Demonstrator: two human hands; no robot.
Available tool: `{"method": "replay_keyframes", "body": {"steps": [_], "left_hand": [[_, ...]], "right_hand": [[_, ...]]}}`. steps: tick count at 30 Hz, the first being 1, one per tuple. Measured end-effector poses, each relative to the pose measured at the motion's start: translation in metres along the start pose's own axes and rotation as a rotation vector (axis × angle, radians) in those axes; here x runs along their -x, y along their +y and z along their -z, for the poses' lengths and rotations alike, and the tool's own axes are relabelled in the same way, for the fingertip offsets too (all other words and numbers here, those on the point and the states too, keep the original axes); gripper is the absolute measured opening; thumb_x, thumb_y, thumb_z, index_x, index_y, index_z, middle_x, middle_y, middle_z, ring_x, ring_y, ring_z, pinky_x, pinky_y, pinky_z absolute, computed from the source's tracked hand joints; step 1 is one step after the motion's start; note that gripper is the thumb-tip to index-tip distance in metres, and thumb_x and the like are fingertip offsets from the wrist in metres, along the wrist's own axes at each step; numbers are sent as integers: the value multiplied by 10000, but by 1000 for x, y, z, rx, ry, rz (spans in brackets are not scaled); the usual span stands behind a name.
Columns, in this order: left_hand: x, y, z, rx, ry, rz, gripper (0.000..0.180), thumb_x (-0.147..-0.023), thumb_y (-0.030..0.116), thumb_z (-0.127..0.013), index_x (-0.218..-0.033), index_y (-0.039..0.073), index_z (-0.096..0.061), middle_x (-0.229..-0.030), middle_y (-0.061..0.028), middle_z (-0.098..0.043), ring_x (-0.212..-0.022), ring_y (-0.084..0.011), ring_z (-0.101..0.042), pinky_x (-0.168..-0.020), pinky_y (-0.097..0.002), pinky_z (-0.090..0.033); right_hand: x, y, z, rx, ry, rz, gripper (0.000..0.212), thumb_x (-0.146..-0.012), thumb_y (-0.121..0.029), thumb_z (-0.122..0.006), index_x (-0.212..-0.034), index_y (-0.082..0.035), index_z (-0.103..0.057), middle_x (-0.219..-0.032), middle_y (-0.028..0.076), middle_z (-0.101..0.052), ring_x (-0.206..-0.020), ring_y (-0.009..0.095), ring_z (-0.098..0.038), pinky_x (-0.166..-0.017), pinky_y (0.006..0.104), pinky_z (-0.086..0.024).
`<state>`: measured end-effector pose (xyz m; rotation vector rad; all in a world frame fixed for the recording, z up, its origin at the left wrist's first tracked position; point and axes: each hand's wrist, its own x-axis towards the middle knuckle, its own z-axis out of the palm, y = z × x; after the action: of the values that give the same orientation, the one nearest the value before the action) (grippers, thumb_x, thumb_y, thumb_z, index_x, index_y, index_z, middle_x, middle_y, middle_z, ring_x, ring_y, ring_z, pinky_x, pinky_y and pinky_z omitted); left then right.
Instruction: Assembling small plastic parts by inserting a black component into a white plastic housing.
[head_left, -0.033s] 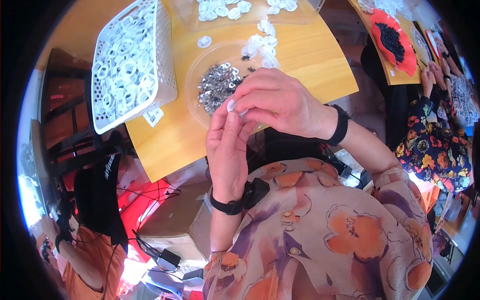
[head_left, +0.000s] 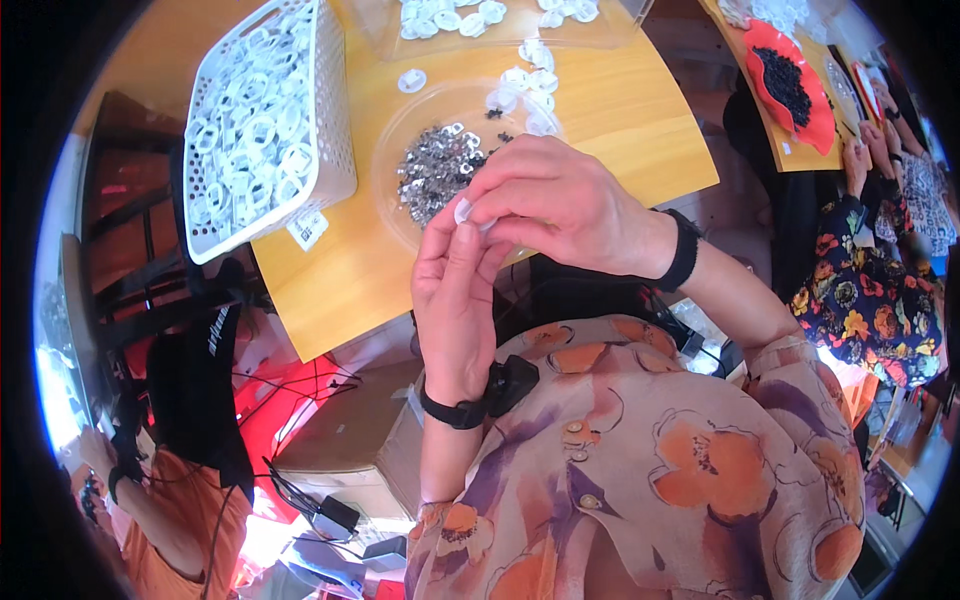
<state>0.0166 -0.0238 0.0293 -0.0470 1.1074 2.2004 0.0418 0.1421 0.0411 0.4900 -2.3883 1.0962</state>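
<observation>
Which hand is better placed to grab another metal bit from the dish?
Right, probably. The right hand hovers just over the metal bits in the dish; the left hand sits nearer the body, pinching the white ring.

The left hand [head_left: 455, 300] rises upright from the lower middle of the view, back of the hand toward the camera, fingers straight and close together, tips pointing up; a black band circles its wrist; the right hand [head_left: 560, 205] comes in from the right, forearm slanting down to a floral sleeve, wrist also banded in black; its fingers curl over and meet the left fingertips, thumb and forefinger pinched together there; the two hands touch.
</observation>
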Motion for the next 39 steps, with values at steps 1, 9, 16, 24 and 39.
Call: {"method": "replay_keyframes", "body": {"steps": [1, 9, 16, 24, 39], "left_hand": [[0, 1, 2, 6, 23, -10, 327, -964, 142, -532, -1264, 16, -503, -1180, -82, -582, -1037, -148, -587, -900, -288, -485], [0, 3, 22, 36, 68, -26, 318, -954, 137, -544, -1246, 12, -519, -1142, -113, -617, -959, -188, -634, -856, -276, -503], [1, 3, 23, 34, 39, -18, 320, -957, 152, -540, -1240, 3, -521, -1136, -108, -617, -936, -174, -635, -803, -257, -500], [0, 2, 23, 33, 33, -17, 327, -961, 152, -529, -1253, 6, -509, -1122, -106, -616, -922, -170, -634, -788, -255, -500], [-6, 4, 14, -13, 30, -43, 282, -969, 153, -497, -1223, 30, -500, -1057, -95, -619, -847, -146, -613, -766, -250, -502]], "right_hand": [[-3, -2, 1, -28, -14, -15, 172, -746, -43, -708, -911, -54, -660, -949, 65, -639, -887, 255, -605, -760, 343, -486], [-17, 48, 7, 351, -36, -381, 101, -808, -129, -644, -818, -29, -656, -800, 120, -622, -804, 308, -603, -708, 371, -478], [-26, 63, -28, 577, -119, -280, 61, -781, -135, -637, -783, -78, -659, -756, 86, -602, -790, 295, -590, -710, 415, -424], [-20, 69, -41, 658, -124, -202, 59, -715, -59, -607, -722, -75, -663, -760, 89, -626, -839, 256, -608, -765, 405, -355], [-28, 21, 0, -511, -185, -461, 92, -910, -109, -580, -955, -29, -587, -988, 20, -562, -917, 93, -508, -808, 241, -419]]}}
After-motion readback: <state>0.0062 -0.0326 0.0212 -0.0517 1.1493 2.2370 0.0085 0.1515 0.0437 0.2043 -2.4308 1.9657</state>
